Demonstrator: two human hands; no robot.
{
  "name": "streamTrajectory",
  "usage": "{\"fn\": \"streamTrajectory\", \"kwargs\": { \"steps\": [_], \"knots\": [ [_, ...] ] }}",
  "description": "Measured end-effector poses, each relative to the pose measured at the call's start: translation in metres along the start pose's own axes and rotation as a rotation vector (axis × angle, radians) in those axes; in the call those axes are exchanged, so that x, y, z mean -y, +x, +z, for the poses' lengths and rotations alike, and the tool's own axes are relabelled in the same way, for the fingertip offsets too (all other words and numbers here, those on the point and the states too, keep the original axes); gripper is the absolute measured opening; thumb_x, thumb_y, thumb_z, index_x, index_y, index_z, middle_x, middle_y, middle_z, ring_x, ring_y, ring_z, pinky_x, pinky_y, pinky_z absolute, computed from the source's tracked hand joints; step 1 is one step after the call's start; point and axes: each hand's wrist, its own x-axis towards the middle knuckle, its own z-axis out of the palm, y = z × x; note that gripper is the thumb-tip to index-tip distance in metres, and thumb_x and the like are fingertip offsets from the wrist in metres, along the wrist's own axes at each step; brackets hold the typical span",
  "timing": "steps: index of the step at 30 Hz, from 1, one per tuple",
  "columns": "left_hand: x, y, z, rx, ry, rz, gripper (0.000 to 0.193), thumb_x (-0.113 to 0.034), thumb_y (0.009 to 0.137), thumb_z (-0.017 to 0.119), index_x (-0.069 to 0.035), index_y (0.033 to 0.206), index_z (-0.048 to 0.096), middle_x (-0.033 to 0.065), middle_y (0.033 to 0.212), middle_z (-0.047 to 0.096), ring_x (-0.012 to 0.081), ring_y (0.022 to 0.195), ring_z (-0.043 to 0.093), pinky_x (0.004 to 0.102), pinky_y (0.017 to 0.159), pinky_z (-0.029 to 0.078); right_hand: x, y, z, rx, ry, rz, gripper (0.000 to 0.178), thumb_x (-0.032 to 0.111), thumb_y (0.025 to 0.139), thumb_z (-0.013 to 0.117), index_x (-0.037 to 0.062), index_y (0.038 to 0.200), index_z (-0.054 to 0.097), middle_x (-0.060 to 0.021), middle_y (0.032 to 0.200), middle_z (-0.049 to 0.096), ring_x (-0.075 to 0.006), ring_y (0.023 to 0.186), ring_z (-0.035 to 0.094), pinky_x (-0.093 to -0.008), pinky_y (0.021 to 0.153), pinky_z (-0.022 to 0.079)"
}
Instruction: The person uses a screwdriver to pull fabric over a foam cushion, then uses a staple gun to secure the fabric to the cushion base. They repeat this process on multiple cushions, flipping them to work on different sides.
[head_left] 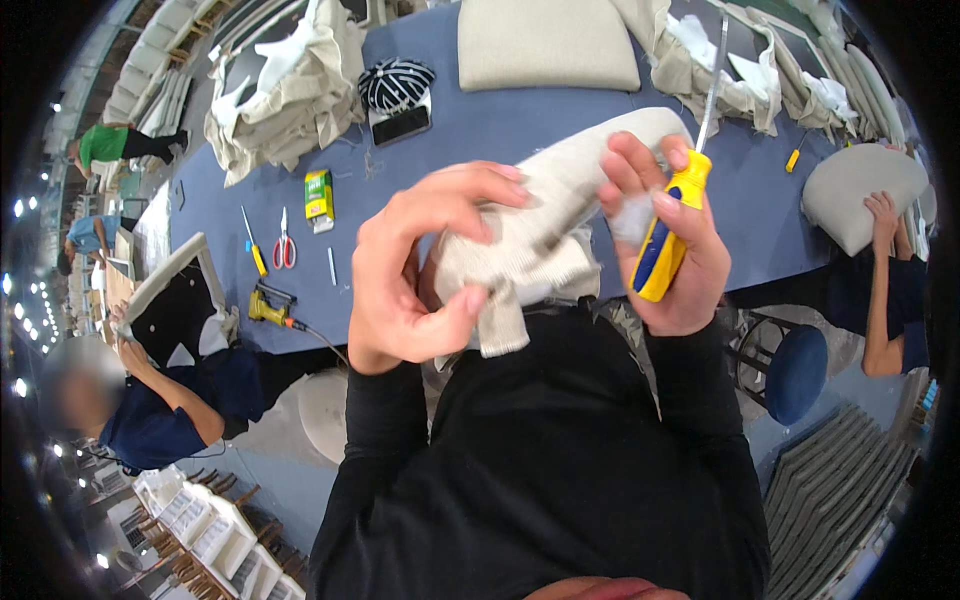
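Observation:
A beige fabric-covered cushion (600,150) is held up on edge in front of me. My left hand (395,265) is closed round its near left end, where loose fabric folds over and a flap hangs down. My right hand (702,262) grips a screwdriver (672,235) with a yellow and blue handle, its metal shaft pointing up and away. The fingers of that hand are partly curled beside the cushion's right end, with something white wrapped on or lying by one finger. The underside of the cushion is mostly hidden.
On the blue table (420,190) lie red-handled scissors (285,245), another screwdriver (255,245), a yellow-green box (319,200), a staple gun (270,310) and a striped cap (397,86). A finished cushion (548,45) and fabric piles (290,95) stand behind. People work at both sides.

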Motion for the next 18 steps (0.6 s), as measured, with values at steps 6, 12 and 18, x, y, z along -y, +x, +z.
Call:
{"fn": "streamTrajectory", "kwargs": {
  "steps": [6, 12, 18],
  "knots": [
    [-0.023, 0.043, 0.015, 0.086, 0.842, 0.074, 0.041, -0.021, 0.070, 0.091, -0.011, 0.108, 0.080, 0.0045, 0.120, 0.075, 0.0353, 0.119, 0.064, 0.0515, 0.114, 0.043, -0.028, 0.016, 0.044, 0.132, 0.184, -0.093, 0.032, 0.002, 0.091, 0.062, 0.0109, 0.118, 0.046, -0.0318, 0.165, 0.044, -0.0403, 0.161, 0.038, -0.0512, 0.134, 0.025],
    [-0.011, 0.037, 0.004, 0.041, 0.859, 0.014, 0.019, -0.016, 0.083, 0.085, -0.008, 0.098, 0.076, 0.0066, 0.123, 0.074, 0.0378, 0.128, 0.057, 0.0502, 0.114, 0.042, -0.041, 0.019, 0.033, -0.123, -0.250, -0.254, 0.015, 0.015, 0.107, 0.070, 0.0071, 0.113, 0.058, -0.0185, 0.143, 0.065, -0.0154, 0.110, 0.066, -0.0322, 0.100, 0.051],
    [-0.013, 0.032, 0.003, 0.051, 0.889, -0.026, 0.016, -0.015, 0.086, 0.083, -0.007, 0.092, 0.071, 0.0068, 0.127, 0.071, 0.0395, 0.134, 0.052, 0.0513, 0.114, 0.040, -0.023, 0.016, 0.030, -0.002, -0.523, -0.037, 0.018, 0.015, 0.105, 0.077, 0.0020, 0.115, 0.069, -0.0006, 0.090, 0.069, -0.0040, 0.060, 0.051, -0.0216, 0.054, 0.039]
  ]
}}
